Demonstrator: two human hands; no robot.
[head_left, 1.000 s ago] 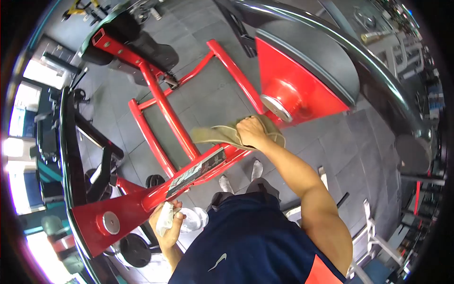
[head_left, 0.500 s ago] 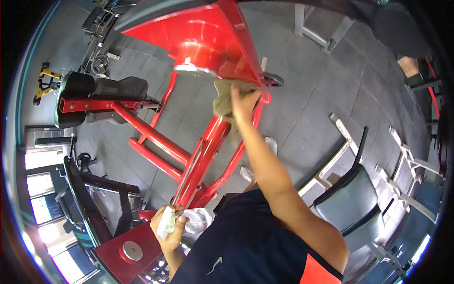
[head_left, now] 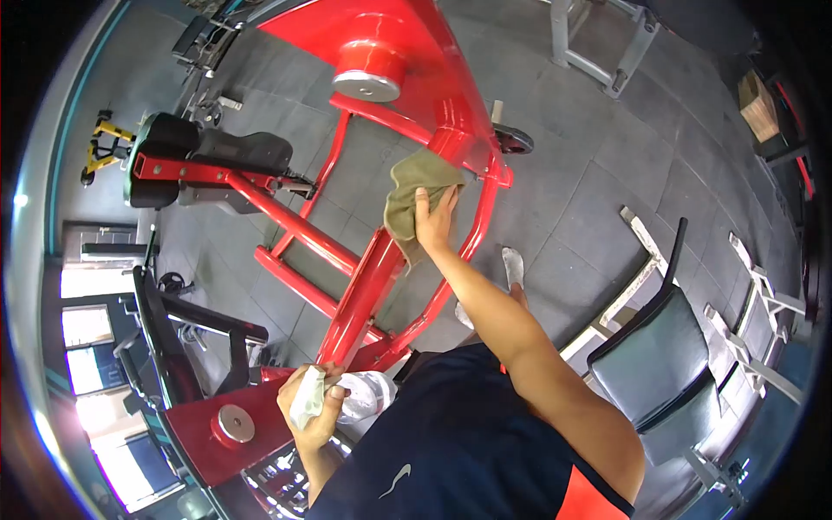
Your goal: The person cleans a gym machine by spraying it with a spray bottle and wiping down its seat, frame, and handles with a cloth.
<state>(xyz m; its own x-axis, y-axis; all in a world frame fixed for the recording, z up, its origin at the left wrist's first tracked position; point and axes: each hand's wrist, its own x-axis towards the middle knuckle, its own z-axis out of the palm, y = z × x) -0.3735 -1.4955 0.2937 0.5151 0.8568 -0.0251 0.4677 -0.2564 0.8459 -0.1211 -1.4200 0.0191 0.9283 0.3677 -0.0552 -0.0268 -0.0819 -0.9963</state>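
My right hand [head_left: 436, 221] presses an olive-green cloth [head_left: 414, 192] onto the upper part of a red metal beam [head_left: 364, 282] of a gym machine. Its fingers lie over the cloth, with the thumb to the left. Down near the lower end of that beam, my left hand [head_left: 316, 416] is closed around a spray bottle [head_left: 366, 394] with a white head and a clear body. Part of the bottle is hidden by the fingers and my dark shirt.
A red plate with a silver-capped hub [head_left: 367, 85] tops the machine. Black pads [head_left: 247, 165] sit to the left on a red arm. A grey padded bench [head_left: 654, 351] and white-framed racks [head_left: 754, 355] stand at right. Grey tiles cover the floor.
The right hand and the cloth have slid down the beam, away from the red plate. My view has shifted slightly. The left hand still grips the spray bottle in much the same place.
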